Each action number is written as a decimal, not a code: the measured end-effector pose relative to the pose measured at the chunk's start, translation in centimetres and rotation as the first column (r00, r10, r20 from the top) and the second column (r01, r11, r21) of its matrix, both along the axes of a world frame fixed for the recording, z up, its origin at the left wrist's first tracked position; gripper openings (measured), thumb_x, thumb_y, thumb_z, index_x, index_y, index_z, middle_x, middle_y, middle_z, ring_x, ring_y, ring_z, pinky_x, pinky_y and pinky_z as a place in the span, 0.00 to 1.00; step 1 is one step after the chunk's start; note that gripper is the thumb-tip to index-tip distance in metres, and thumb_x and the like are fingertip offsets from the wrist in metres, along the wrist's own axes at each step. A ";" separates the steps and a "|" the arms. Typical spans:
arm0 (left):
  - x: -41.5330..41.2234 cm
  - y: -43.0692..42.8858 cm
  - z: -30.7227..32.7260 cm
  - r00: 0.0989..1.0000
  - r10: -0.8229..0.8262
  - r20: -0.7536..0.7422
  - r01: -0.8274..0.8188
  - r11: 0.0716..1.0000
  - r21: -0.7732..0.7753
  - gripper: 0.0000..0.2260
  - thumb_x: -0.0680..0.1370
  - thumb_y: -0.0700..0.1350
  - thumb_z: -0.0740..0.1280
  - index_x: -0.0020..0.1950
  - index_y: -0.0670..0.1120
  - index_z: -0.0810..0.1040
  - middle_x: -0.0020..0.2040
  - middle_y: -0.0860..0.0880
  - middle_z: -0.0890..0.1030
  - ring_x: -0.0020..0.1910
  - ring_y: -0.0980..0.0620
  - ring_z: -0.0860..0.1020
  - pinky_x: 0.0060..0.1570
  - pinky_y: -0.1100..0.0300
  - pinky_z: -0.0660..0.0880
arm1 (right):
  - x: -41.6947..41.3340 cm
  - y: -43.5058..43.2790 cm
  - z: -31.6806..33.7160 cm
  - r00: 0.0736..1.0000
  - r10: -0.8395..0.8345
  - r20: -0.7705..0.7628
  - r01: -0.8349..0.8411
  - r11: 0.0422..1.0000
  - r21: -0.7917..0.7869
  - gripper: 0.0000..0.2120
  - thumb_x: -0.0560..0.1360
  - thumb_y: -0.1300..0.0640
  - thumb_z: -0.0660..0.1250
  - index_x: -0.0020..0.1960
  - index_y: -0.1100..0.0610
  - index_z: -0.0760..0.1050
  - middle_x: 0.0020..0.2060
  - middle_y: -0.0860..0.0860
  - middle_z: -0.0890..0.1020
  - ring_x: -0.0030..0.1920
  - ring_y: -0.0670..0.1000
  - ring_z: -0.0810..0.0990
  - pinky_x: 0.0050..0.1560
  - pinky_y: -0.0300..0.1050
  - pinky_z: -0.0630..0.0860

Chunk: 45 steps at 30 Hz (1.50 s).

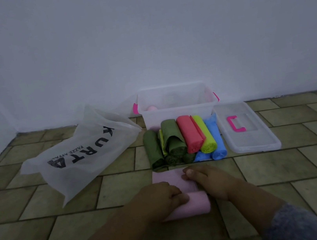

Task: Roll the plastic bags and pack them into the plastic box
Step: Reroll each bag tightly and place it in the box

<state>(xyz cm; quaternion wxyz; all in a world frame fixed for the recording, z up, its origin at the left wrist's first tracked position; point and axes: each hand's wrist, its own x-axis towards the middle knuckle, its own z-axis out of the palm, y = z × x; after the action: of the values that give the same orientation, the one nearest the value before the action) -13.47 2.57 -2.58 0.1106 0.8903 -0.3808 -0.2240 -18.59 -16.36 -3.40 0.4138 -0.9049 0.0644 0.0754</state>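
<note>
1. Lower centre, the left hand [160, 195] curled its fingers round the half-rolled pale pink plastic bag [195, 205] on the floor [66, 226]; the right hand [205, 176] pressed flat.
2. Easing that grip might have let it unroll.

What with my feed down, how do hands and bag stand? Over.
Left hand grips pink bag at the roll, right hand presses its flat part. Half rolled. Finished rolls lie before open plastic box.
</note>
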 end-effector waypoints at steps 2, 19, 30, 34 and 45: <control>-0.1 0.1 -0.3 0.998 0.023 0.066 -0.021 0.999 -0.037 0.17 0.79 0.62 0.54 0.60 0.57 0.75 0.55 0.51 0.81 0.53 0.51 0.76 0.55 0.55 0.66 | 0.0 0.0 0.0 1.000 0.003 -0.003 -0.003 1.000 -0.009 0.19 0.79 0.45 0.57 0.65 0.51 0.74 0.65 0.48 0.76 0.64 0.46 0.72 0.68 0.42 0.63; -2.4 1.3 -1.7 0.907 -0.057 0.418 0.201 0.930 -0.308 0.18 0.74 0.60 0.60 0.58 0.52 0.76 0.53 0.52 0.78 0.48 0.52 0.76 0.46 0.58 0.73 | 0.2 -0.3 -0.2 0.995 0.064 -0.082 -0.058 0.996 0.071 0.28 0.73 0.56 0.70 0.71 0.55 0.65 0.64 0.48 0.76 0.62 0.42 0.74 0.66 0.39 0.68; 0.0 0.5 -1.3 0.937 0.052 0.346 -0.001 0.989 -0.147 0.17 0.73 0.65 0.58 0.55 0.57 0.70 0.52 0.56 0.76 0.52 0.54 0.72 0.61 0.53 0.57 | 0.5 -0.4 -0.6 0.999 0.031 -0.014 -0.031 1.000 -0.004 0.20 0.75 0.52 0.67 0.66 0.53 0.71 0.61 0.49 0.79 0.63 0.48 0.75 0.67 0.42 0.67; -0.2 0.2 -0.8 0.842 0.038 0.539 0.077 0.979 -0.188 0.16 0.72 0.59 0.61 0.57 0.54 0.76 0.56 0.54 0.76 0.55 0.53 0.74 0.59 0.54 0.58 | 0.6 -0.3 -0.7 0.998 0.007 0.068 0.004 0.987 -0.160 0.20 0.76 0.48 0.65 0.66 0.50 0.72 0.60 0.49 0.80 0.60 0.48 0.76 0.62 0.39 0.69; -0.5 0.7 -1.1 0.827 0.032 0.562 0.109 0.970 -0.217 0.15 0.68 0.53 0.67 0.51 0.48 0.80 0.45 0.51 0.82 0.43 0.50 0.81 0.54 0.56 0.74 | 0.7 0.2 0.3 0.985 0.047 0.164 0.003 0.957 -0.291 0.17 0.74 0.42 0.62 0.61 0.42 0.71 0.51 0.45 0.82 0.51 0.47 0.77 0.53 0.45 0.74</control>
<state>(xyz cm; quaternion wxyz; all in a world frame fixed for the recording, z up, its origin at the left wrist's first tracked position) -14.01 3.26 -3.71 0.0957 0.8888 -0.4386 0.0928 -17.91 -16.17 -3.14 0.2798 -0.9596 0.0290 -0.0075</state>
